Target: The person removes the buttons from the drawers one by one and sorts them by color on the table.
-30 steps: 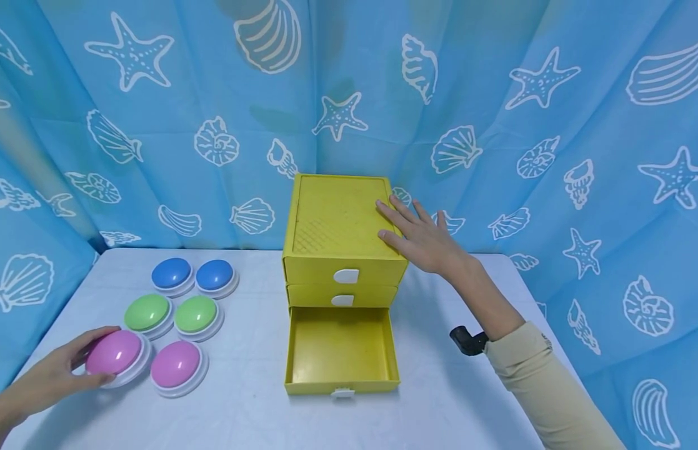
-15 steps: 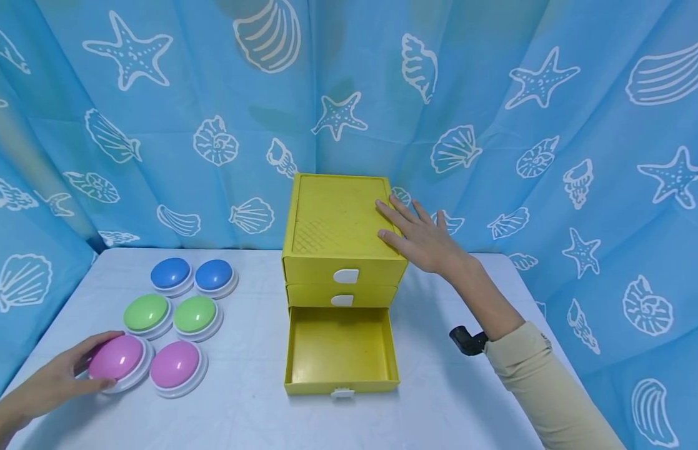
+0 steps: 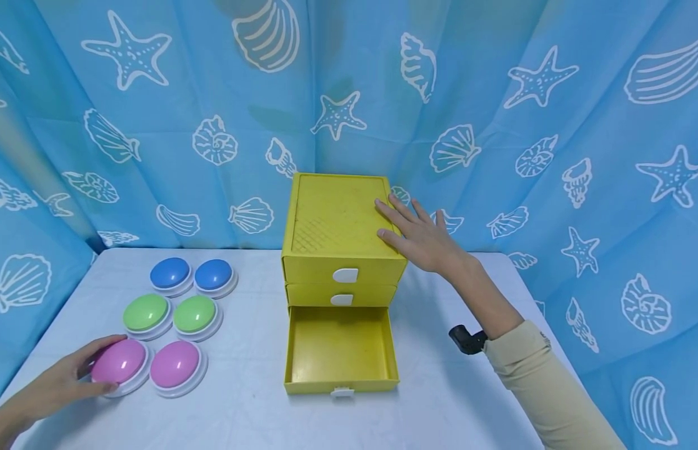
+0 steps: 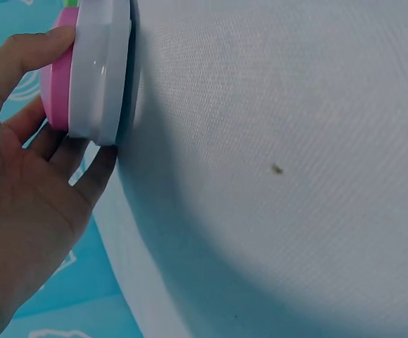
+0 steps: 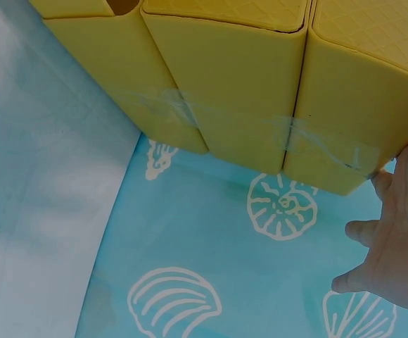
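Note:
My left hand (image 3: 59, 384) grips the left pink dome button (image 3: 119, 362) by its side, with the thumb at the near edge and the fingers round the far side. In the left wrist view the button's white base (image 4: 98, 77) is close against the white cloth; I cannot tell whether it touches. Just right of it sits a second pink dome button (image 3: 175, 364). My right hand (image 3: 430, 244) rests with spread fingers on the top right edge of a yellow drawer cabinet (image 3: 343, 206). Its bottom drawer (image 3: 342, 350) is pulled out, with nothing inside.
Two green dome buttons (image 3: 194, 314) and two blue ones (image 3: 214, 275) stand in rows behind the pink pair. The white-covered table (image 3: 242, 419) ends at a blue curtain (image 3: 214, 187) with shell prints. Two upper drawers (image 3: 343, 272) are closed.
My left hand has shifted the left pink button slightly right and down in the head view, into line with the other pink one. The right hand stays on the cabinet.

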A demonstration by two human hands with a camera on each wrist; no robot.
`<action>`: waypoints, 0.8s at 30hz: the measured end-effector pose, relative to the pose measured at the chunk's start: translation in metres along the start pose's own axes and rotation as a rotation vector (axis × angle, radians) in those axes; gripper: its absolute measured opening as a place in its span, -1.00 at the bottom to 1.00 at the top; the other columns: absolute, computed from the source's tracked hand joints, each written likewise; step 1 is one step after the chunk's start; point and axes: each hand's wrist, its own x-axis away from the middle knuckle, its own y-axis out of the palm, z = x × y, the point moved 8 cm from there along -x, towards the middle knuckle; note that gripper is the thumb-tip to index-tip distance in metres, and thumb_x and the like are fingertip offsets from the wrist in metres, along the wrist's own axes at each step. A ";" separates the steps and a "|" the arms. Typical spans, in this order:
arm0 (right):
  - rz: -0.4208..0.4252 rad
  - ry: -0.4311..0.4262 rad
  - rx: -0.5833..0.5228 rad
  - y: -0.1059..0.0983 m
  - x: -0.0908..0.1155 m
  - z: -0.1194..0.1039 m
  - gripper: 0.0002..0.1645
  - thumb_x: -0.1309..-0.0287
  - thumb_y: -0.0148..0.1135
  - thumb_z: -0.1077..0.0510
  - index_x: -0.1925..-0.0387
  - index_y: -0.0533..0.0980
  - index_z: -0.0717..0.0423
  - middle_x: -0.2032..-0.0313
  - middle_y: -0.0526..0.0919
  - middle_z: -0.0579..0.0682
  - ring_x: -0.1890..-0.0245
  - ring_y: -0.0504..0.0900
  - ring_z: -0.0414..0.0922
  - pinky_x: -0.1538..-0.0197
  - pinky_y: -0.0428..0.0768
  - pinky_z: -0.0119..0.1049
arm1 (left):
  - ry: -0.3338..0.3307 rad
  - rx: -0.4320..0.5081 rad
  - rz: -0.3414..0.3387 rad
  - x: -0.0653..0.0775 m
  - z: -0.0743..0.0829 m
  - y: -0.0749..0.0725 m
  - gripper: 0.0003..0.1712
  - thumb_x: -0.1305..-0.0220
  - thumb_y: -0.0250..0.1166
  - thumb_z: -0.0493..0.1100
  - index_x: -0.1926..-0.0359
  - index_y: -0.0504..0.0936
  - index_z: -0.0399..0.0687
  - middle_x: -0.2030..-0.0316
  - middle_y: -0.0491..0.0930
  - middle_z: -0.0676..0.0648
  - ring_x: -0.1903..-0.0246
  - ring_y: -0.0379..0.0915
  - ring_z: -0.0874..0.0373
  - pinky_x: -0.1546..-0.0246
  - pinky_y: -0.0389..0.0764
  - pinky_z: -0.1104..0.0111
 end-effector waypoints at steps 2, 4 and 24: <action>-0.002 0.001 -0.004 0.000 0.000 0.000 -0.26 -0.22 -0.44 -0.45 -0.39 -0.24 -0.45 -0.40 -0.33 -0.26 -0.37 -0.43 0.03 -0.21 -0.47 0.29 | 0.000 0.001 -0.006 0.000 0.000 0.000 0.20 0.06 0.36 0.24 -0.36 -0.11 -0.28 -0.19 0.02 -0.51 -0.06 0.02 -0.49 0.09 0.41 -0.17; -0.003 0.001 -0.007 0.000 -0.001 0.000 -0.26 -0.22 -0.44 -0.45 -0.39 -0.24 -0.44 -0.40 -0.33 -0.26 -0.37 -0.44 0.02 -0.21 -0.47 0.28 | -0.006 0.006 -0.006 -0.001 -0.002 -0.001 0.22 0.09 0.36 0.25 -0.36 -0.10 -0.27 -0.20 0.02 -0.50 -0.07 0.03 -0.48 0.09 0.43 -0.15; 0.001 -0.003 0.005 0.001 0.000 0.000 -0.25 -0.22 -0.45 -0.45 -0.38 -0.23 -0.45 -0.41 -0.32 -0.24 -0.37 -0.43 0.03 -0.19 -0.46 0.31 | 0.028 0.053 -0.015 0.000 0.003 -0.001 0.25 0.12 0.40 0.21 -0.36 -0.14 -0.30 -0.24 -0.03 -0.49 -0.11 -0.05 -0.49 0.09 0.40 -0.20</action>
